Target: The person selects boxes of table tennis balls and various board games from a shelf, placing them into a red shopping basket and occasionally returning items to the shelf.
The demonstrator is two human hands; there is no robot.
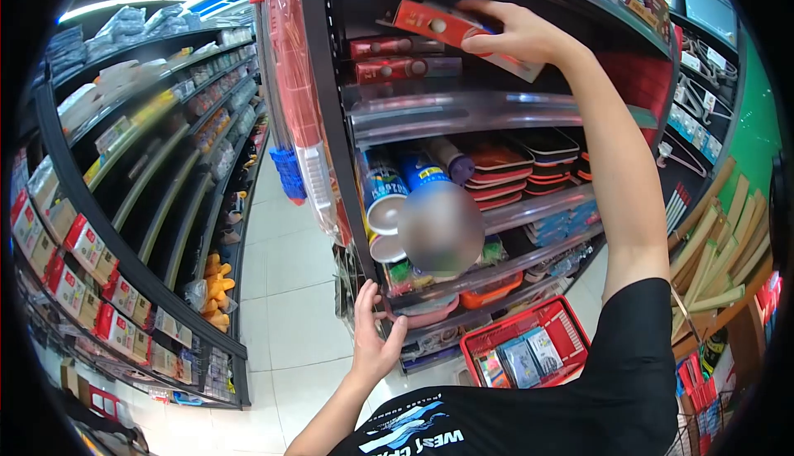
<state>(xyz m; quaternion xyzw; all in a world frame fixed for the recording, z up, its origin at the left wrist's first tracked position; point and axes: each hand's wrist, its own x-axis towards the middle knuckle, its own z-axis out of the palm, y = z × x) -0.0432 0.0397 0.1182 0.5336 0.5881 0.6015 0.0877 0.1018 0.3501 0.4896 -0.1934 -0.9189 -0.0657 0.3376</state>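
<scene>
My right hand (517, 34) grips a flat red box (434, 24) above an upper shelf, thumb on its near face and fingers over its top edge. Two similar red boxes (390, 69) lie stacked on that shelf, just below and left of the held one. Lower down, my left hand (377, 342) has its fingers spread beside the shelf's front left post and holds nothing. Between the hands, the middle shelf bears blue containers (385, 185) and stacked red and black trays (499, 167). A blurred patch covers part of the containers.
On the floor below stands a red basket (571, 336) with packaged goods inside. Long packaged items (302, 100) hang at the shelf's left end. Across the tiled aisle (289, 291) runs another shelf unit (153, 183). Wooden pieces (719, 241) stand at the right.
</scene>
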